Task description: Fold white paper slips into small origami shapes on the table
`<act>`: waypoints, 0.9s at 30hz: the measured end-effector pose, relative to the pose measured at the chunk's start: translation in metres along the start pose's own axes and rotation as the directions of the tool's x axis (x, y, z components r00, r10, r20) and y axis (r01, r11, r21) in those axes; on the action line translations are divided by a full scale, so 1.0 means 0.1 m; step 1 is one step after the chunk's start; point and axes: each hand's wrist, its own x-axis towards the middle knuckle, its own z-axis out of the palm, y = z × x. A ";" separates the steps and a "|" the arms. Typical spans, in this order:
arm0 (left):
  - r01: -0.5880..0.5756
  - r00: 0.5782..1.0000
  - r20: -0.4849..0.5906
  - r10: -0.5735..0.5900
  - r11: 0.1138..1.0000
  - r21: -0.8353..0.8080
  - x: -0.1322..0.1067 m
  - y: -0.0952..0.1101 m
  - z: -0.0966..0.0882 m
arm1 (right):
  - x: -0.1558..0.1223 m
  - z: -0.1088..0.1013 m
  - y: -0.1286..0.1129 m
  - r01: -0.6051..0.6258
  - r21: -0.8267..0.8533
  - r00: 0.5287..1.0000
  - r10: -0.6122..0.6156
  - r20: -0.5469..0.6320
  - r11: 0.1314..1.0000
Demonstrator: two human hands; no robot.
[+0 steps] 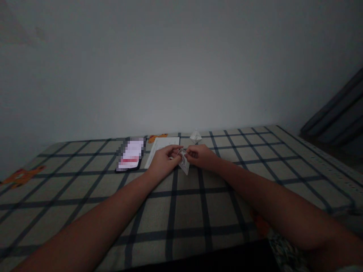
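Between my two hands is a small piece of folded white paper (184,166), its pointed end hanging down toward me. My left hand (164,158) pinches it from the left with thumb and fingers. From the right, my right hand (200,155) grips its upper edge, fingers curled in. Just beyond my hands a second folded paper piece (195,136), pointed in shape, rests on the cloth. White paper sheets (163,142) lie flat behind my left hand, which covers part of them.
A phone (131,154) with a lit, blurred screen lies left of the sheets. The checked cloth (187,215) covers the surface up to a plain wall (181,68). Dark striped fabric (340,105) is at the far right.
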 end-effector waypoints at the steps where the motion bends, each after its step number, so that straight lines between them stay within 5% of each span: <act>1: 0.003 1.000 0.003 -0.003 1.000 -0.008 0.00 -0.01 0.01 | 0.01 0.00 0.01 -0.022 0.031 1.000 0.023 -0.019 0.999; 27: -0.095 0.995 0.066 0.080 0.959 0.267 0.01 0.04 -0.05 | 0.05 -0.02 0.01 -0.176 0.045 0.982 0.173 0.071 0.983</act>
